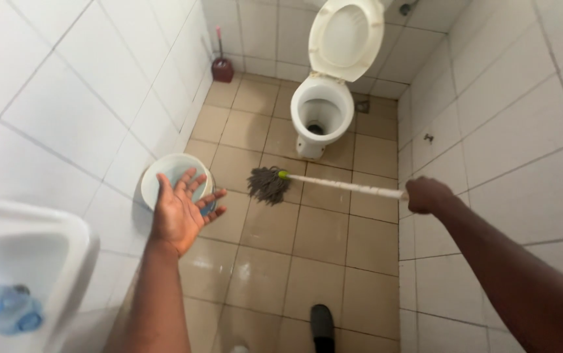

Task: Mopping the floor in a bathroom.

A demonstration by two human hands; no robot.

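My right hand (425, 194) grips the end of a white mop handle (343, 185) near the right wall. The handle runs left to a grey string mop head (267, 185) lying on the tan floor tiles in front of the toilet (321, 108). My left hand (182, 208) is held out open, palm up with fingers spread, holding nothing. It hovers over the near edge of a white bucket (167, 171) that stands against the left wall.
The toilet has its seat and lid raised. A dark red toilet brush holder (222, 68) stands in the far left corner. A white sink (23, 271) with a blue item in it is at lower left. My dark shoe (321, 325) is on the wet floor.
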